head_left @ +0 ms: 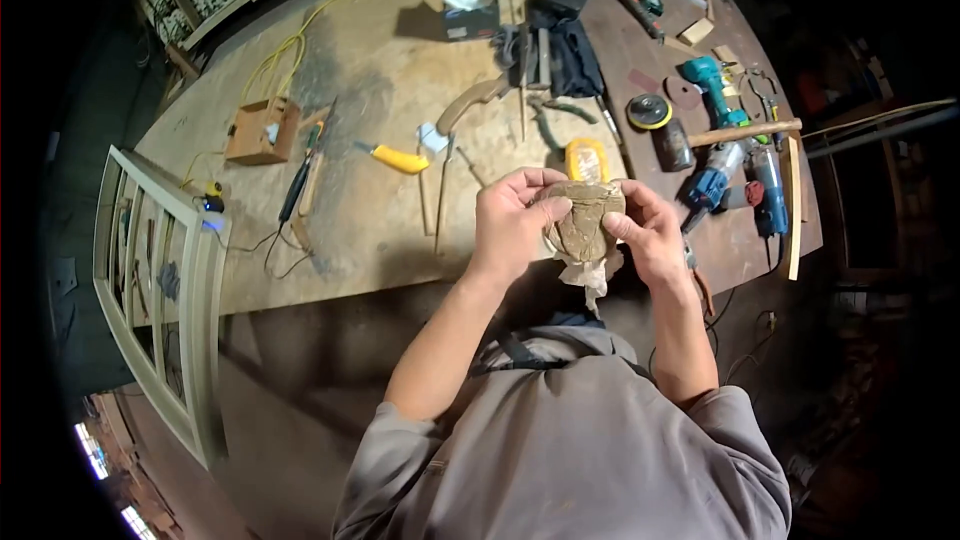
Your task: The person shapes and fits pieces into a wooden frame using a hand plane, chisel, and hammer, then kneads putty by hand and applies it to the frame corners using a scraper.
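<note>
Between both hands, in front of my chest, is a flattened, cracked brown clay-like lump (584, 218). Crumpled clear plastic wrap (590, 278) hangs from its lower side. My left hand (515, 222) pinches the left side, thumb on top and fingers behind. On the right side, my right hand (652, 230) grips it the same way, its thumb pressed on the face. Just beyond the lump lies a yellow-rimmed package (587, 160) with a pale, shiny middle. The fingers under the lump are partly hidden.
The workbench (350, 180) holds a yellow-handled knife (398, 158), a handsaw handle (470, 103), a wooden box (262, 130) and a tissue box (470, 10). At right are a mallet (675, 148) and power tools, including a teal one (708, 80). A framed panel (205, 340) leans at left.
</note>
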A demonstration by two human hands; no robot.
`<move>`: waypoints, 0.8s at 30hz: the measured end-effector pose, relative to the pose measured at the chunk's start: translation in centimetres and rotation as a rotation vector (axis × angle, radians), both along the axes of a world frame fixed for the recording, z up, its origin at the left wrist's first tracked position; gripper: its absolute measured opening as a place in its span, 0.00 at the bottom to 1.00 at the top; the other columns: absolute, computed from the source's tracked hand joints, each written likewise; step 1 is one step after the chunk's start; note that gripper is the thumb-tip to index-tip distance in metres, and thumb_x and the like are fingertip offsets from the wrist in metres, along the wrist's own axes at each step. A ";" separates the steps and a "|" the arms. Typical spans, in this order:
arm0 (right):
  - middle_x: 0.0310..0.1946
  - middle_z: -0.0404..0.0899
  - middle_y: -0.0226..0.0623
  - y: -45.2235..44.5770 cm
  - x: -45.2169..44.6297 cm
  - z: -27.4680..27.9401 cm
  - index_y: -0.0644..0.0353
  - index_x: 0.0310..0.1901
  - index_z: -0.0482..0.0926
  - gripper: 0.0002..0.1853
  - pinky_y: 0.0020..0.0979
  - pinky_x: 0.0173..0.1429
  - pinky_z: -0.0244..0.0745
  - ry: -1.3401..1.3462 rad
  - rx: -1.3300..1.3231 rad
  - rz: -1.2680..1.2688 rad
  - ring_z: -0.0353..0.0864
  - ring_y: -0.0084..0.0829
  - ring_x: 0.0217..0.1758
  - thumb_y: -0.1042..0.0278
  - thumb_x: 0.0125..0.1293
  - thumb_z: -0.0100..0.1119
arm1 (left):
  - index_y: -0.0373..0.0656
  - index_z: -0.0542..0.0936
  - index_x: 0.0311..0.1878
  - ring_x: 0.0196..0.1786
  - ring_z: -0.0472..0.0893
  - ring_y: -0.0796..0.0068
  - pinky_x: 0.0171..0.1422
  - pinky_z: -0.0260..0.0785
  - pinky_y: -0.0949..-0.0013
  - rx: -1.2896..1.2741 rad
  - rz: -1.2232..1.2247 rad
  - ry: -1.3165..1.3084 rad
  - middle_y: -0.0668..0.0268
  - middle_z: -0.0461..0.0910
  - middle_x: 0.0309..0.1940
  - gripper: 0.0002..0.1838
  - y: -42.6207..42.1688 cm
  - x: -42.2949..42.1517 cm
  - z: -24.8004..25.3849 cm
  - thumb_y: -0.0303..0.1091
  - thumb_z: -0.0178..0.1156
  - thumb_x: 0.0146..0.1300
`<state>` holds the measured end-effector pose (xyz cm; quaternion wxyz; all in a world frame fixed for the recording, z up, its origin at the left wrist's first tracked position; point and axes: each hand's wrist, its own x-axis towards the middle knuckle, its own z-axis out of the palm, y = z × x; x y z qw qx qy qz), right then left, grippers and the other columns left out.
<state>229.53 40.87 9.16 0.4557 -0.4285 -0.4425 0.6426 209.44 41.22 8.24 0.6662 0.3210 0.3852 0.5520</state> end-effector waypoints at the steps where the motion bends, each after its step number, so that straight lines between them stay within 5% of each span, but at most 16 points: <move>1: 0.43 0.83 0.31 -0.3 -0.9 -0.9 0.66 0.57 0.77 0.22 0.24 0.47 0.75 0.031 -0.005 -0.020 0.80 0.21 0.41 0.70 0.65 0.71 | 0.32 0.80 0.50 0.42 0.83 0.77 0.50 0.76 0.75 -0.017 -0.015 -0.093 0.61 0.85 0.42 0.14 -0.1 -1.1 -0.5 0.18 0.66 0.61; 3: 0.48 0.84 0.33 -0.7 -2.8 -2.6 0.66 0.59 0.77 0.21 0.28 0.55 0.78 0.208 -0.132 -0.089 0.82 0.24 0.48 0.74 0.66 0.69 | 0.35 0.78 0.52 0.42 0.82 0.76 0.50 0.76 0.73 -0.135 0.034 -0.268 0.63 0.84 0.43 0.18 -0.7 -2.0 -0.6 0.24 0.72 0.60; 7: 0.55 0.81 0.37 -2.1 -4.9 -4.3 0.66 0.63 0.73 0.23 0.32 0.61 0.77 0.385 -0.098 -0.123 0.81 0.29 0.55 0.75 0.68 0.66 | 0.32 0.82 0.54 0.42 0.82 0.79 0.49 0.76 0.73 -0.028 0.081 0.043 0.64 0.86 0.41 0.17 -4.1 -2.3 -1.3 0.31 0.70 0.66; 9: 0.55 0.81 0.37 -2.7 -5.7 -4.5 0.65 0.65 0.72 0.25 0.31 0.61 0.76 0.349 -0.107 -0.072 0.81 0.29 0.55 0.74 0.68 0.66 | 0.33 0.83 0.55 0.41 0.80 0.85 0.47 0.74 0.77 0.071 0.142 0.426 0.67 0.86 0.41 0.15 -4.9 -3.1 -1.2 0.30 0.65 0.70; 10: 0.52 0.81 0.35 -2.8 -5.3 -4.3 0.65 0.65 0.70 0.27 0.30 0.60 0.75 0.034 0.029 -0.005 0.79 0.26 0.54 0.72 0.67 0.68 | 0.32 0.83 0.55 0.39 0.79 0.86 0.46 0.73 0.78 0.089 0.174 0.486 0.68 0.86 0.39 0.14 -5.1 -3.4 -1.7 0.29 0.63 0.70; 15: 0.49 0.82 0.31 -1.6 -4.8 -2.6 0.66 0.57 0.79 0.21 0.26 0.58 0.73 -0.268 0.135 0.196 0.78 0.22 0.52 0.66 0.66 0.71 | 0.31 0.82 0.52 0.36 0.77 0.86 0.42 0.72 0.77 0.268 0.263 0.783 0.70 0.84 0.35 0.10 -6.4 -3.1 -1.0 0.24 0.58 0.72; 19: 0.38 0.83 0.27 -2.1 -5.6 -2.0 0.67 0.53 0.82 0.14 0.22 0.50 0.73 -0.041 0.093 0.162 0.78 0.18 0.41 0.71 0.69 0.67 | 0.34 0.80 0.48 0.37 0.78 0.81 0.45 0.73 0.71 0.027 0.233 0.390 0.67 0.83 0.34 0.10 -6.5 -2.0 -0.9 0.31 0.60 0.71; 23: 0.41 0.84 0.28 -1.8 -5.3 -4.8 0.66 0.51 0.82 0.12 0.22 0.50 0.74 0.172 -0.113 0.023 0.79 0.18 0.43 0.71 0.70 0.65 | 0.33 0.77 0.56 0.43 0.76 0.82 0.47 0.72 0.73 -0.196 0.113 0.008 0.69 0.81 0.44 0.20 -5.8 -1.1 -2.3 0.39 0.65 0.71; 24: 0.42 0.85 0.29 -1.7 -5.0 -4.9 0.66 0.51 0.81 0.12 0.22 0.52 0.74 0.134 -0.073 -0.045 0.80 0.18 0.44 0.71 0.71 0.65 | 0.33 0.77 0.57 0.41 0.78 0.81 0.42 0.75 0.74 -0.154 0.043 0.087 0.67 0.81 0.44 0.20 -6.1 -1.2 -1.5 0.35 0.67 0.68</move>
